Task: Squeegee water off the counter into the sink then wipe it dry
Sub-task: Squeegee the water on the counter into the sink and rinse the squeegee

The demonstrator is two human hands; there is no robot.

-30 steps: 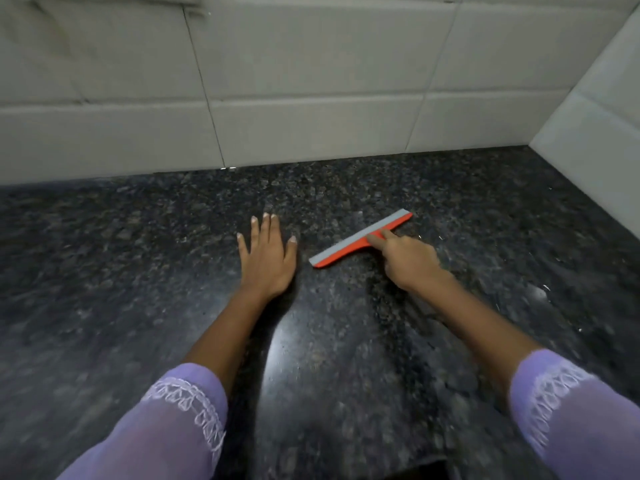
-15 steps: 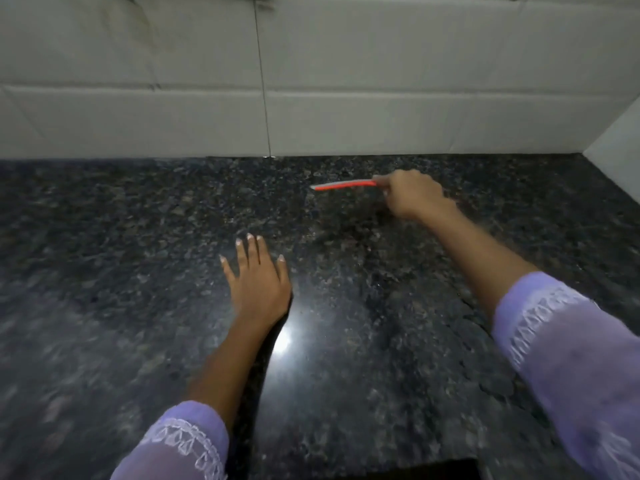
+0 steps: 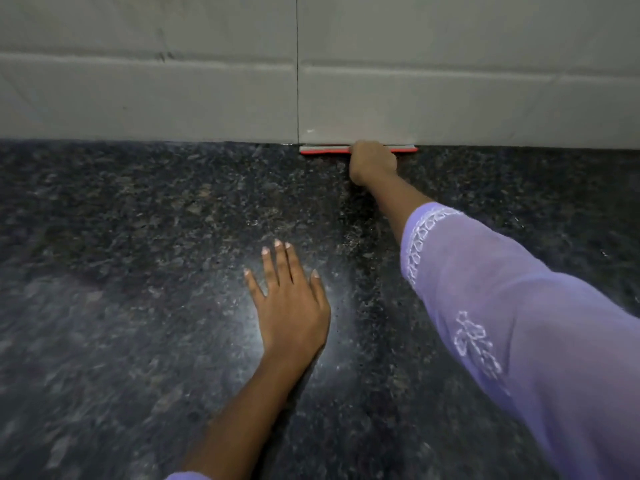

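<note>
Granite, dark and speckled, fills most of what I see: the counter [image 3: 138, 271] runs from my body out to the pale tiled wall [image 3: 173, 98] at the back. My right hand [image 3: 372, 162] is stretched far forward, fingers curled tight around the handle of the squeegee [image 3: 325, 149], which hides the handle itself from me. The squeegee lies flat along the very back edge of the counter, right where the stone meets the bottom row of tiles, its long bar parallel to the wall. I can see a red strip with a grey edge above it, sticking out to both sides of my fist, more of it to the left. My left hand [image 3: 289, 306] rests palm down on the counter nearer to me, well apart from the squeegee, fingers straight and slightly spread, holding nothing. A bright patch of reflected light shines off the stone around that hand. My lilac sleeve [image 3: 502, 306] with white embroidery covers the right forearm, and a sliver of the same cloth shows at the bottom edge.
</note>
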